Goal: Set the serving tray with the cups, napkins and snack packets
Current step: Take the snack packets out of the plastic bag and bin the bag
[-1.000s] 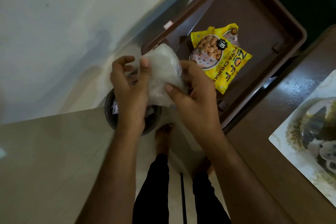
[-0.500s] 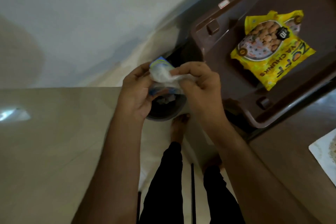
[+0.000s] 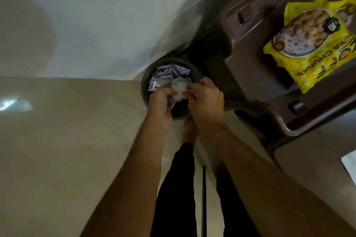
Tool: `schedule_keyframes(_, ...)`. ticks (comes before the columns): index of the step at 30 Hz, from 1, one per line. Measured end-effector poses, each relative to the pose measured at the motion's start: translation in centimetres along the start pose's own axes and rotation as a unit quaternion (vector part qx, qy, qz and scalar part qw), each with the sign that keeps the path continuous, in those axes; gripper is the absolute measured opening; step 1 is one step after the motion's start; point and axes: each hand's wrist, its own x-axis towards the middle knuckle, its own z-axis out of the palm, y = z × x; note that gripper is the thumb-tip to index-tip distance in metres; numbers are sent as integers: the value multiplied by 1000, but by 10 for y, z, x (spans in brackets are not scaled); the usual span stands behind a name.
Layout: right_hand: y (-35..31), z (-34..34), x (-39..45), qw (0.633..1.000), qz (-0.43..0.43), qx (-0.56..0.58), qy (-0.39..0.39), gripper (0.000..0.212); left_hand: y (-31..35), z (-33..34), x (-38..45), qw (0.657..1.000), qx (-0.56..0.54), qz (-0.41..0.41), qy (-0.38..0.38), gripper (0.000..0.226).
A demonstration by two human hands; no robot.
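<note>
both hands pinch crumpled plastic wrapper (over bin).

Both bare forearms reach forward and converge, wrists close together. The left hand and right hand sit side by side, backs toward the camera, fingers curled inward in a pinching grip. Below them, two dark-trousered legs stand with one bare foot showing.
</note>
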Motion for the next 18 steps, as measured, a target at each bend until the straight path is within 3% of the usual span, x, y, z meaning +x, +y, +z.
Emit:
schedule_keyframes(2,5,12,2,1000,10,18,-12,29,0,3,5,999,34,12,6,46)
schedule_keyframes(6,17,32,6,987,46,14,-156,71,-2,1,22,999,47,3,1,68)
schedule_keyframes(8,22,35,4,981,59,23,-183,72,-3,-1,28,997,73,15,19,70)
schedule_keyframes(13,32,26,-6,984,83,58,-144,57,-11,1,25,996,58,59,37,62)
schedule_keyframes(18,16,-9,-15,993,16,83,-85,43,-4,25,-5,981,102,161,31,54)
